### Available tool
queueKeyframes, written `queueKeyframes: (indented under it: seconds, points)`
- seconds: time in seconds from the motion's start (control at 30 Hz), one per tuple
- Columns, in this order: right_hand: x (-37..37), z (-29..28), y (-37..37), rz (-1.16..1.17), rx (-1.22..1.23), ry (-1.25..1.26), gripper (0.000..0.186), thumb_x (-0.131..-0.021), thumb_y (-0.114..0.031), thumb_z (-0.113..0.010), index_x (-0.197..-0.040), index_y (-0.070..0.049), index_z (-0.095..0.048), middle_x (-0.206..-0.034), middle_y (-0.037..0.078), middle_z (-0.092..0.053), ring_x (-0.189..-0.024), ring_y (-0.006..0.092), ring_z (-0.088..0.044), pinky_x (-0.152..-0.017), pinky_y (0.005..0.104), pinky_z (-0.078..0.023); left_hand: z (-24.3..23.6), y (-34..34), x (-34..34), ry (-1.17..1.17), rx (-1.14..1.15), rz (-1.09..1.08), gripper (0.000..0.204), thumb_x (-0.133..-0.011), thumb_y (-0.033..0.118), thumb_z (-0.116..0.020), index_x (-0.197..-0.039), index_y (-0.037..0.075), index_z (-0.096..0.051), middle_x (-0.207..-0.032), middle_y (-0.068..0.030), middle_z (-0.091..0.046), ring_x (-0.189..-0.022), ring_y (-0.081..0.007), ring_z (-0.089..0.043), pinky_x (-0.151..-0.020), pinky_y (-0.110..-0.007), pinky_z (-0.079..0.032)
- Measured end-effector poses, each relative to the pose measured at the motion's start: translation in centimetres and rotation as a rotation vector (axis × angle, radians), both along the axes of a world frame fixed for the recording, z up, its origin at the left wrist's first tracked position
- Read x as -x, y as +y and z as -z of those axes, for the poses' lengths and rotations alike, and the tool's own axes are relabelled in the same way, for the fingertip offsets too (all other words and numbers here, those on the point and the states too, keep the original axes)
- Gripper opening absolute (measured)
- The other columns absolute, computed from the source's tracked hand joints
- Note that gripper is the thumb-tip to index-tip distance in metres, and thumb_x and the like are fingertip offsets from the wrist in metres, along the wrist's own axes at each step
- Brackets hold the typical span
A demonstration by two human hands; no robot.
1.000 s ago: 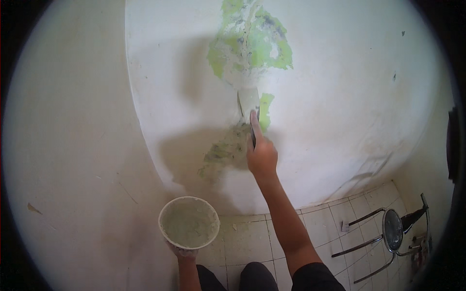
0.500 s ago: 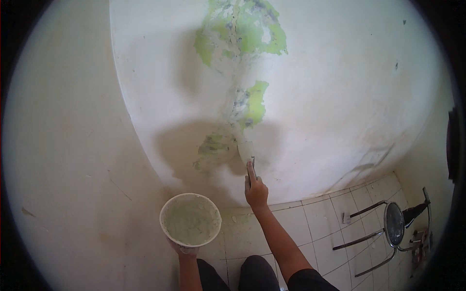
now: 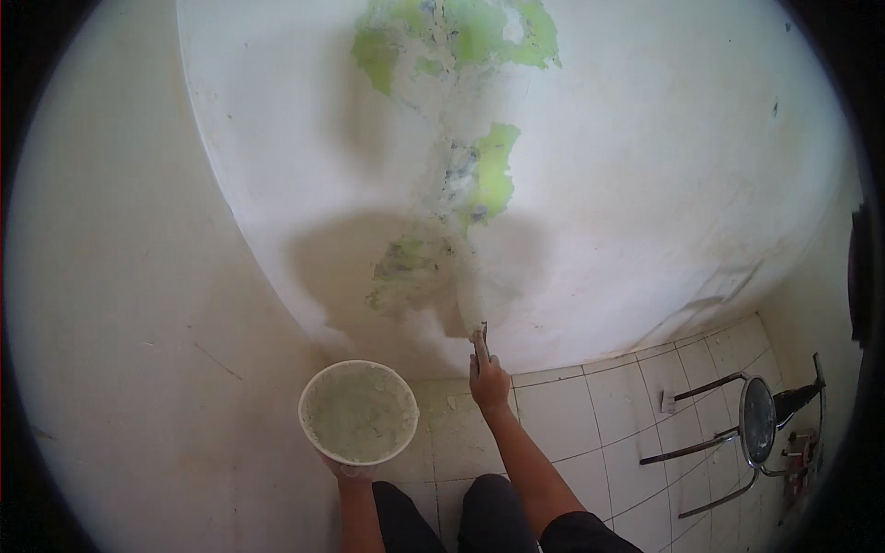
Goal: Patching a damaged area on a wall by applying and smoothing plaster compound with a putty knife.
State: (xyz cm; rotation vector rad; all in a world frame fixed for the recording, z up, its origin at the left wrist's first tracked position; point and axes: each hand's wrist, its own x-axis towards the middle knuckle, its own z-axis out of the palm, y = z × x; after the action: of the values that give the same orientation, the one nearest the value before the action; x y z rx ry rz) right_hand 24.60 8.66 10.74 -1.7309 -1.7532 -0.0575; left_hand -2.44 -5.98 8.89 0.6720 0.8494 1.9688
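Note:
My left hand (image 3: 352,470), at the bottom of the head view, is closed on a round white tub (image 3: 324,415) of pale grey-green paste, which hides most of its fingers. My right hand (image 3: 490,385) grips a putty knife (image 3: 479,334) low on the white wall (image 3: 636,212); the pale blade lies against the wall and blurs into it. Above the knife, a ragged vertical strip of bare green patches (image 3: 498,166) runs up the wall, with whitish filler and dark flecks along a crack. My shadow falls around the lower patch.
The side wall (image 3: 120,276) rises on my left. At the lower right a metal-legged stool or chair (image 3: 758,419) lies on its side on white floor tiles (image 3: 553,415), with small items behind it. A dark object (image 3: 859,272) is at the right rim.
My right hand and the knife have moved down the wall from the middle patch to below the lowest one. The view has shifted, raising the patches in the picture. The tub stays in my left hand.

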Motion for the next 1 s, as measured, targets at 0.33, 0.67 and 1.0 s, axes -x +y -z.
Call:
queueKeyframes:
  seconds: [0.33, 0.67, 1.0]
  points:
    - [0.4, 1.1, -3.2, 0.011, 0.135, -0.027, 0.063, -0.099, -0.023, -0.058, -0.158, -0.028, -0.035, -0.077, 0.017, -0.062, -0.056, 0.0382, -0.061, -0.051, 0.0486, -0.049, -2.1, -0.3, -0.7, 0.04, 0.02, 0.011, 0.109, -0.078, 0.078, -0.061, -0.157, 0.011, -0.027, -0.154, -0.0138, -0.038, -0.138, -0.0343, -0.044, -0.108, -0.054, -0.047]
    - [4.4, -14.4, 2.0, -0.15, -0.346, 0.25, 0.063, -0.095, -0.01, -0.063, -0.154, -0.019, -0.044, -0.078, 0.016, -0.062, -0.059, 0.034, -0.058, -0.056, 0.0423, -0.049, -1.8, -0.1, -0.3, -0.119, -0.134, 0.167, 0.077, -0.098, 0.067, -0.043, -0.156, 0.018, -0.033, -0.159, -0.0092, -0.036, -0.143, -0.0362, -0.038, -0.115, -0.06, -0.036]
    - [4.9, -4.6, 1.0, -0.069, -0.1, 0.181, 0.062, -0.097, -0.017, -0.061, -0.155, -0.026, -0.042, -0.075, 0.016, -0.06, -0.061, 0.0371, -0.061, -0.055, 0.0476, -0.049, -1.5, -1.0, 0.9, 0.098, -0.058, -0.009, 0.12, -0.071, 0.084, -0.067, -0.158, 0.013, -0.024, -0.153, -0.0127, -0.038, -0.135, -0.0329, -0.047, -0.106, -0.054, -0.05]
